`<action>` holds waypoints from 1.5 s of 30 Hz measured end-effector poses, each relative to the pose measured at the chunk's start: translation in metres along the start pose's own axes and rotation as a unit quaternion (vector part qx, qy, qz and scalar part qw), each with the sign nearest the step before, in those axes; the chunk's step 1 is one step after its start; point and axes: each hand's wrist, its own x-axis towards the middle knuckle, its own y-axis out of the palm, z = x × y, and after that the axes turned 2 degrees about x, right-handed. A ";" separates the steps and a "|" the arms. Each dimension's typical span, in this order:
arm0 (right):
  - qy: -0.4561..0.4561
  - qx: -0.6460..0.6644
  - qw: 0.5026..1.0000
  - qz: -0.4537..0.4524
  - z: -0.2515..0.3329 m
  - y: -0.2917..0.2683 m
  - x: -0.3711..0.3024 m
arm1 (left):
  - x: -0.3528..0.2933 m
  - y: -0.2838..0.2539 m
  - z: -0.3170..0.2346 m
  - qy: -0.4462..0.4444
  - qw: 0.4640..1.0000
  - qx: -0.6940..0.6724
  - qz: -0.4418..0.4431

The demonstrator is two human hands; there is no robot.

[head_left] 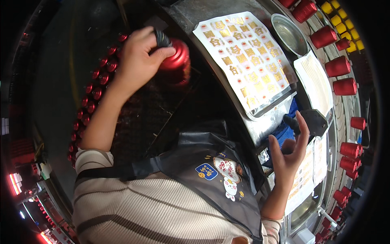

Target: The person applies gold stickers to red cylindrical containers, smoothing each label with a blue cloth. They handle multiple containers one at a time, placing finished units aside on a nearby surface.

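At the upper left, my left hand (pixel 140 57) is closed on the top of a glossy red bottle (pixel 174 65). Its thumb presses the rounded shoulder, and a black wrap (pixel 162 39) covers one finger. The bottle's lower part is blurred. On the right, my right hand (pixel 289 152) has its thumb and index finger spread apart, with other fingers curled. Beyond its fingertips is a dark flat plate (pixel 315 123); whether the hand touches it I cannot tell. A blue cloth (pixel 284 132) lies beside that hand. A sheet of gold and red labels (pixel 248 61) rests on the metal worktop.
Several red bottles (pixel 97 93) stand in rows at the left. A round metal bowl (pixel 289 34) and a white striped sheet (pixel 313 83) sit past the labels. More label sheets (pixel 306 175) lie lower right. Red bottles (pixel 338 66) line a curved conveyor (pixel 345 110). Yellow items (pixel 341 22) are behind.
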 end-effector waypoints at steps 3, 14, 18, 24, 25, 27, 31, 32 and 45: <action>0.034 0.016 0.999 -0.032 -0.024 -0.014 -0.011 | -0.044 0.076 0.098 -0.021 0.987 0.153 -0.037; 0.193 0.005 0.977 -0.094 -0.041 -0.062 -0.025 | -0.117 0.225 0.294 -0.122 0.949 0.292 0.010; 0.229 0.015 0.968 -0.101 -0.030 -0.039 -0.030 | -0.097 0.241 0.294 -0.171 0.953 0.248 0.041; 0.223 0.052 0.970 -0.076 -0.031 -0.030 -0.012 | -0.097 0.236 0.276 -0.201 0.956 0.205 0.056; 0.233 0.051 0.969 -0.066 -0.025 -0.033 -0.008 | -0.097 0.227 0.277 -0.229 0.961 0.130 0.085; 0.232 0.050 0.969 -0.075 -0.019 -0.044 -0.010 | -0.090 0.200 0.254 -0.150 0.968 0.196 0.050; 0.248 0.088 0.958 -0.113 -0.022 -0.047 -0.007 | -0.002 0.146 0.227 -0.297 0.937 -0.021 -0.183; 0.243 0.101 0.957 -0.118 -0.025 -0.047 -0.008 | 0.036 0.135 0.193 -0.259 0.925 -0.094 -0.261; 0.201 0.211 0.936 -0.199 -0.095 -0.042 -0.020 | 0.379 0.306 -0.173 0.018 0.906 -0.423 -0.024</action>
